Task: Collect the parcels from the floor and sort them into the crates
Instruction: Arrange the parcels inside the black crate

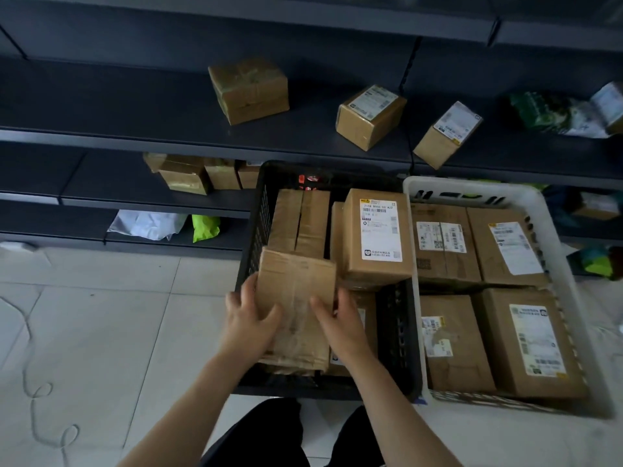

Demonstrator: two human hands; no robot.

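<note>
Left hand [249, 318] and right hand [340, 323] both grasp a box [296, 291] over the black crate's [251, 227] near-left corner. The white crate [556, 227] looks full (four boxes [445, 261]), the black nearly so.

Dark metal shelving [101, 106]; thin looping cord [25, 362] at left.

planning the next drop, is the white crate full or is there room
Full across its visible layer: four labelled boxes cover the white crate floor edge to edge, with no bare floor showing.
</note>
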